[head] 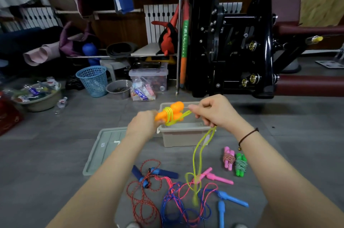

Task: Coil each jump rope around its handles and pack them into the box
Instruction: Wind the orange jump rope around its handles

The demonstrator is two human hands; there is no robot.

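My left hand [144, 125] grips the two orange handles [172, 112] of a jump rope, held together above the grey box [183, 137]. A few turns of yellow-green rope [200, 145] circle the handles. My right hand [212, 112] pinches that rope just right of the handles, and the rest hangs down to the floor. On the floor lie loose ropes: a red one with dark blue handles [163, 171], a pink one with pink handles [216, 177], a blue one with light blue handles [232, 199]. Two coiled ropes, pink [228, 157] and green [241, 164], lie to the right.
The box lid [104, 150] lies flat on the floor left of the box. Further back stand a blue basket [93, 80], a grey bowl [118, 89], a clear storage bin [149, 76] and a black exercise machine [242, 47]. A basin of clutter [37, 95] sits at the left.
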